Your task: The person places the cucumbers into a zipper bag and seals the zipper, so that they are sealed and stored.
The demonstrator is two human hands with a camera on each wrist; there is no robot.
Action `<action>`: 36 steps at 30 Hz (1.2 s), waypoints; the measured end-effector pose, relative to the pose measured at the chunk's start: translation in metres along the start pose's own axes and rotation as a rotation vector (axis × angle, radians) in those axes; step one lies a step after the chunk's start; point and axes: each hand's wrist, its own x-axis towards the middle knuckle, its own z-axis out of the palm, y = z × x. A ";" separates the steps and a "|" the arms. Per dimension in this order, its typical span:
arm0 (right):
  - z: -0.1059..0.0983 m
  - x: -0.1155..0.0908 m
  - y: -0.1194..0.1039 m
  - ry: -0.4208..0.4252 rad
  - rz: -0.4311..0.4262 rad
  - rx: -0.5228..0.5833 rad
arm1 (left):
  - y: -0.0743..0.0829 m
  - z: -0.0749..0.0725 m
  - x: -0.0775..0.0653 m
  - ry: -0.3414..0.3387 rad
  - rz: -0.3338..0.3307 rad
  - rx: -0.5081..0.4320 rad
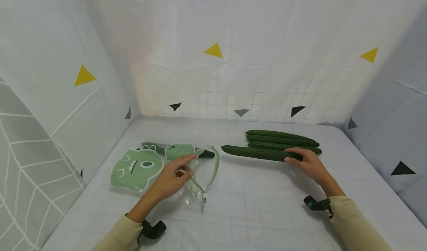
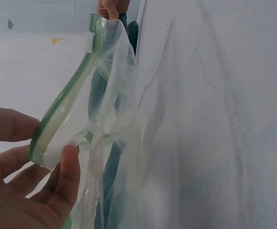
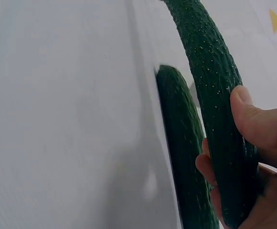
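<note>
My left hand (image 1: 171, 178) pinches the rim of a clear zip bag (image 1: 137, 170) printed with green cartoon shapes. The bag lies on its side with its mouth spread toward the right; its green zip strip (image 2: 64, 98) runs from my left fingers up to a white slider. Inside the bag lies a cucumber, its dark green end (image 1: 207, 154) showing near the mouth. On the right, my right hand (image 1: 310, 164) grips a long cucumber (image 1: 255, 152) by its right end, thumb on one side. The held cucumber (image 3: 210, 71) is raised off the table, its far tip pointing at the bag mouth.
Several more cucumbers (image 1: 281, 139) lie side by side just behind the held one. A white gridded cloth (image 1: 253, 214) covers the table. White sheets with yellow and black triangles (image 1: 215, 50) wall in the back and both sides.
</note>
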 end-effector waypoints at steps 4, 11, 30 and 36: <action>0.009 0.003 -0.007 -0.009 -0.017 0.001 | 0.002 0.000 0.001 -0.001 0.011 0.005; 0.023 0.005 -0.021 -0.018 -0.028 0.014 | 0.002 0.001 0.000 -0.003 0.006 0.001; 0.059 0.011 -0.056 -0.015 -0.078 0.060 | 0.001 0.004 0.000 -0.005 0.002 0.001; 0.075 0.016 -0.067 0.016 -0.141 0.031 | 0.002 0.003 -0.001 0.000 -0.002 0.005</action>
